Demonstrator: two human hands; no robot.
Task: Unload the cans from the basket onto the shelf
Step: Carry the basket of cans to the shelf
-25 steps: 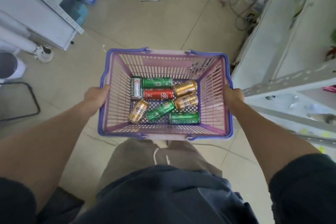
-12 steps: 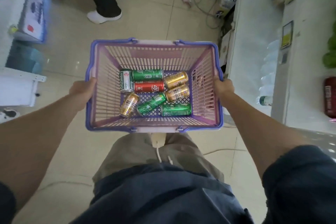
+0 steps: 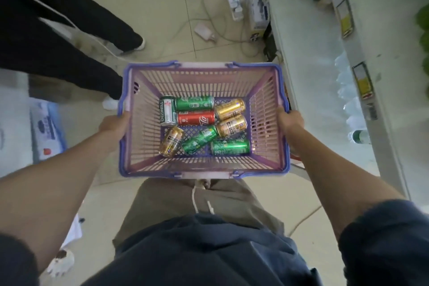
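Observation:
I hold a pink basket with a purple rim (image 3: 202,173) in front of my waist. My left hand (image 3: 113,126) grips its left rim and my right hand (image 3: 290,122) grips its right rim. Several cans lie on their sides on the basket floor: a red can (image 3: 196,118) in the middle, a green and white can (image 3: 167,110) at the left, green cans (image 3: 194,102) (image 3: 230,147) and gold cans (image 3: 230,108) (image 3: 171,141) around it. The white shelf (image 3: 308,90) runs along the right, close beside the basket.
Another person's dark-trousered legs (image 3: 69,37) stand on the tiled floor at the upper left. A power strip and cables (image 3: 234,6) lie on the floor ahead. A blue and white box (image 3: 47,127) sits at the left. Clear bottles (image 3: 350,104) and price tags are on the shelf.
The view has swung right, bringing the shelf closer beside the basket and the other person's legs nearer on the left. Both hands keep their grip; the cans have not shifted.

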